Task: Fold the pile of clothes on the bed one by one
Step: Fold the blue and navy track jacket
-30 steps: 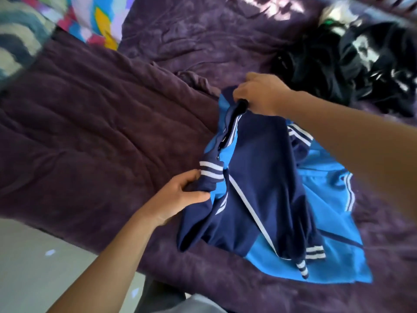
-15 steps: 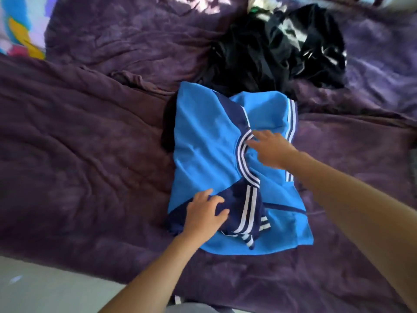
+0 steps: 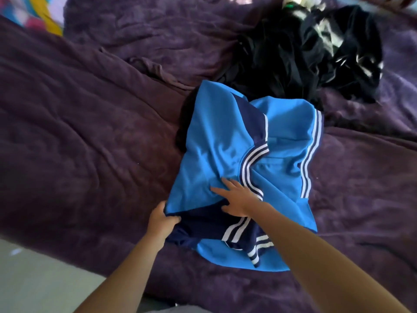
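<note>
Through the head camera I am looking down on a bed where a blue and navy jacket (image 3: 225, 154) with white stripes is lying partly folded on the purple blanket (image 3: 90, 132). It is sitting near the blanket's front edge, its far edge touching the pile of black clothes (image 3: 304, 53).

The left hand (image 3: 161, 219) is gripping the jacket's near left corner. Its fingers are curling round the edge of the bright blue layer, where that layer is meeting the navy cloth beneath. The right hand (image 3: 237, 199) is resting flat on the middle of the garment. Its fingers are straight and spread, pressing the blue panel beside a striped navy band, with the thumb lying on the navy part. A striped cuff (image 3: 253, 256) is poking out at the jacket's near edge, beside the right forearm.

The black pile is sitting crumpled toward the far right of the bed, with something pale and green at its far side that is too blurred for me to name. A brightly patterned cloth (image 3: 33, 12) is showing at the far left corner, and pale floor (image 3: 33, 279) is showing below the bed's edge at the lower left.
</note>
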Available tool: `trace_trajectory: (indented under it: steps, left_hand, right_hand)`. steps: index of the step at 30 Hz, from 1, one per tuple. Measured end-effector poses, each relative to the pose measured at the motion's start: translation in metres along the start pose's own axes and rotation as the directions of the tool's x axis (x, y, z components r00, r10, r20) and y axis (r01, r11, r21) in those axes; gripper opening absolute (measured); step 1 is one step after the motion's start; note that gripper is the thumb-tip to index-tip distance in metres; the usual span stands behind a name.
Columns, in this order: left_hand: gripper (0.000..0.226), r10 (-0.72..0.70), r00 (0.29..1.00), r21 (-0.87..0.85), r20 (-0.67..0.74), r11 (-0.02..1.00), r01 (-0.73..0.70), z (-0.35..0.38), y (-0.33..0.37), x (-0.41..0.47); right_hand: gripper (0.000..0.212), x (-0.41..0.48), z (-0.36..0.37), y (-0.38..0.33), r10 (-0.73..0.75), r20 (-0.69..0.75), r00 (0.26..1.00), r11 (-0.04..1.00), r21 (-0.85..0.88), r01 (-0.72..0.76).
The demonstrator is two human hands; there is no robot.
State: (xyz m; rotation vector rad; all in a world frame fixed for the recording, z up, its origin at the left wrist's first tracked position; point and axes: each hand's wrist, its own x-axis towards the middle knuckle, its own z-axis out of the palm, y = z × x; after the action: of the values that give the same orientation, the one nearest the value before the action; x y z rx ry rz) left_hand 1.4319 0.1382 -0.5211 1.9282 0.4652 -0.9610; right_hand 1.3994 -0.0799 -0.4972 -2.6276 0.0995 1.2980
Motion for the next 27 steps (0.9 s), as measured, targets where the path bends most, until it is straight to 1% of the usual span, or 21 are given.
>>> trace_trajectory:
  steps: [2,3,4,5,6,7,8,9,10,11,12,14,16,17,18,20,22,25,27]
  left_hand:
    - [0.035,-0.133,0.991,-0.226,0.028,0.965,0.135,-0.013,-0.009,0.006]
    - [0.034,-0.175,0.983,-0.292,0.056,0.939,0.184,-0.017,-0.013,0.009]
    - [0.032,-0.196,0.976,-0.326,0.089,0.92,0.215,-0.02,-0.016,0.011]
    - [0.028,-0.204,0.972,-0.339,0.117,0.912,0.232,-0.021,-0.017,0.013]
    - [0.024,-0.204,0.969,-0.345,0.139,0.907,0.241,-0.022,-0.016,0.013]
    - [0.02,-0.2,0.966,-0.344,0.166,0.906,0.247,-0.023,-0.015,0.014]
    - [0.016,-0.19,0.959,-0.34,0.209,0.906,0.253,-0.024,-0.014,0.013]
    - [0.016,-0.167,0.95,-0.318,0.263,0.915,0.249,-0.026,-0.013,0.012]
    - [0.023,-0.125,0.941,-0.27,0.314,0.939,0.215,-0.028,-0.013,0.012]
    - [0.033,-0.074,0.928,-0.199,0.365,0.968,0.155,-0.029,-0.014,0.013]
    - [0.046,-0.029,0.909,-0.132,0.416,0.987,0.092,-0.029,-0.015,0.014]
    - [0.067,0.021,0.874,-0.061,0.485,0.998,0.01,-0.026,-0.016,0.017]
    - [0.075,0.039,0.866,-0.024,0.498,0.999,-0.031,-0.023,-0.016,0.02]
    - [0.077,0.041,0.873,0.0,0.486,0.999,-0.047,-0.023,-0.016,0.022]
    - [0.079,0.044,0.878,0.025,0.476,0.998,-0.064,-0.023,-0.015,0.022]
    - [0.081,0.047,0.876,0.067,0.48,0.994,-0.091,-0.023,-0.012,0.022]
    - [0.083,0.054,0.867,0.099,0.496,0.988,-0.118,-0.021,-0.007,0.018]
    - [0.084,0.074,0.878,0.208,0.473,0.959,-0.193,-0.017,0.002,0.009]
    - [0.081,0.107,0.907,0.373,0.407,0.887,-0.272,-0.012,0.013,-0.002]
  right_hand:
    - [0.062,0.006,-0.014,-0.001,-0.032,-0.01,0.999,0.999,-0.033,0.032]
    - [0.055,0.01,-0.025,-0.002,-0.028,-0.039,0.999,1.0,-0.004,0.028]
    - [0.048,0.015,-0.038,-0.005,-0.007,-0.097,0.995,0.999,0.031,0.01]
    - [0.042,0.02,-0.053,-0.007,0.012,-0.178,0.984,1.0,0.029,-0.007]
    - [0.038,0.028,-0.07,-0.009,0.006,-0.27,0.963,0.999,-0.036,-0.016]
    - [0.038,0.035,-0.087,-0.01,-0.035,-0.359,0.933,0.99,-0.137,-0.016]
    - [0.043,0.044,-0.104,-0.01,-0.101,-0.421,0.901,0.968,-0.25,-0.008]
    - [0.052,0.052,-0.122,-0.01,-0.162,-0.438,0.884,0.929,-0.371,-0.013]
    - [0.064,0.062,-0.139,-0.01,-0.205,-0.408,0.89,0.869,-0.495,-0.027]
    - [0.074,0.073,-0.156,-0.011,-0.228,-0.35,0.908,0.787,-0.616,-0.039]
    - [0.079,0.084,-0.17,-0.011,-0.242,-0.288,0.927,0.693,-0.72,-0.042]
    - [0.075,0.104,-0.193,-0.012,-0.227,-0.176,0.958,0.524,-0.851,-0.032]
    - [0.067,0.118,-0.206,-0.014,-0.165,-0.115,0.98,0.416,-0.909,-0.037]
    - [0.06,0.122,-0.21,-0.017,-0.144,-0.104,0.984,0.39,-0.92,-0.04]
    - [0.053,0.124,-0.212,-0.019,-0.147,-0.109,0.983,0.387,-0.921,-0.045]
    - [0.038,0.125,-0.215,-0.023,-0.214,-0.147,0.966,0.39,-0.919,-0.054]
    - [0.029,0.117,-0.218,-0.02,-0.278,-0.206,0.938,0.398,-0.914,-0.083]
    - [0.014,0.081,-0.221,-0.001,-0.43,-0.327,0.842,0.321,-0.927,-0.196]
    - [0.007,0.05,-0.219,0.023,-0.464,-0.389,0.796,0.301,-0.914,-0.271]
